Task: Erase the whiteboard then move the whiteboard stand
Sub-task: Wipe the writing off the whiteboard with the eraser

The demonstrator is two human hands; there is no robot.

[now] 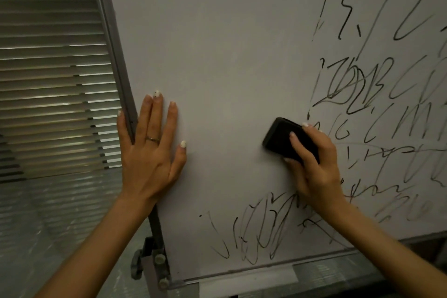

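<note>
Under my right hand (314, 167), clenched around one black rectangular eraser (287, 140) pressed to the glossy white whiteboard (217, 55), I see black scribbles right and below, while my left hand (151, 150) lies flat, fingers straight, probably steadying its grey metal frame (116, 60).

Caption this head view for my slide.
Right hand wipes eraser across scribbled whiteboard; left hand braces it.
</note>
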